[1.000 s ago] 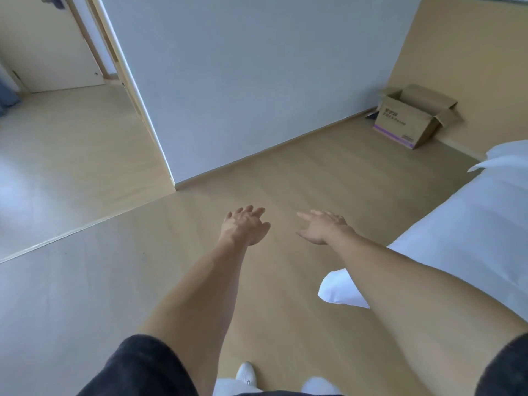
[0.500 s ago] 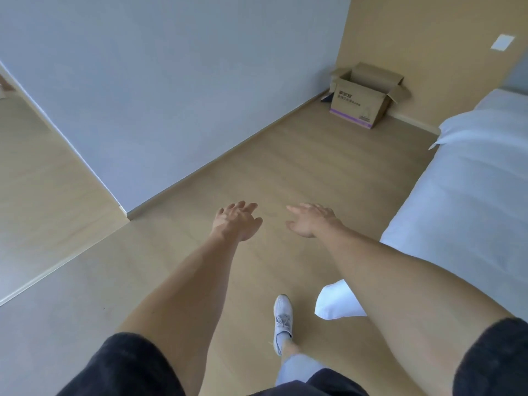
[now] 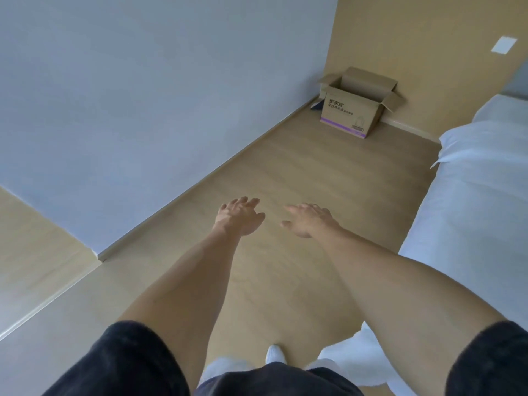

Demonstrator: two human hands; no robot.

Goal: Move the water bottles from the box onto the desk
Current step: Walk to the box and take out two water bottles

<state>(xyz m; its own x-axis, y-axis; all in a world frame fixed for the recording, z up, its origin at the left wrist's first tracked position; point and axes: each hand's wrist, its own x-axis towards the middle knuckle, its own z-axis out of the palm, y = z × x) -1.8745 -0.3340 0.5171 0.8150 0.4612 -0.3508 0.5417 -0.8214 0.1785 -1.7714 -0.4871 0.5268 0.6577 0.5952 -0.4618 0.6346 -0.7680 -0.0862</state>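
Brown cardboard box [image 3: 352, 110] on the wood floor [image 3: 285, 172], upper right of the frame, tucked into the corner where the pale grey wall [image 3: 143, 95] meets the tan wall [image 3: 414, 52]. Top flaps folded out and open; purple stripe along the bottom of the front side, dark print above it. Long side running from left to lower right, open top facing up. Cannot tell what is inside; no bottles showing. Well apart from both hands, up and to the right of them.

Left hand [image 3: 240, 218] in the middle of the frame, palm down, fingers spread loose, holding nothing. Right hand [image 3: 310, 220] just beside it, also spread wide and bare. White bed [image 3: 471, 195] along the right edge. White shoe [image 3: 275, 354] at the bottom.
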